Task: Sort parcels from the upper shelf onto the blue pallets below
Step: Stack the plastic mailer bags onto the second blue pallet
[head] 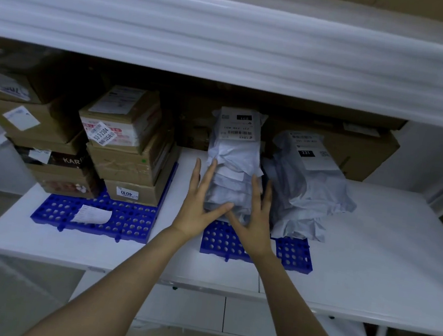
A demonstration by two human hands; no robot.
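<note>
A stack of grey poly-bag parcels point(234, 152) stands on the middle blue pallet point(220, 241). My left hand point(199, 204) lies with straight, spread fingers against the stack's left side and front. My right hand point(254, 218) does the same on its right side, thumb touching the front. A second pile of grey bags point(306, 188) sits just to the right on another blue pallet point(294, 255). Stacked cardboard boxes point(132, 144) fill the left blue pallet point(93, 216). The upper shelf's white edge point(229, 44) spans the top, blurred.
A loose paper label point(93, 214) lies on the left pallet's front. More cardboard boxes point(27, 120) stand at far left and a long carton point(355, 147) behind the bags. The white table point(384, 255) extends to the right.
</note>
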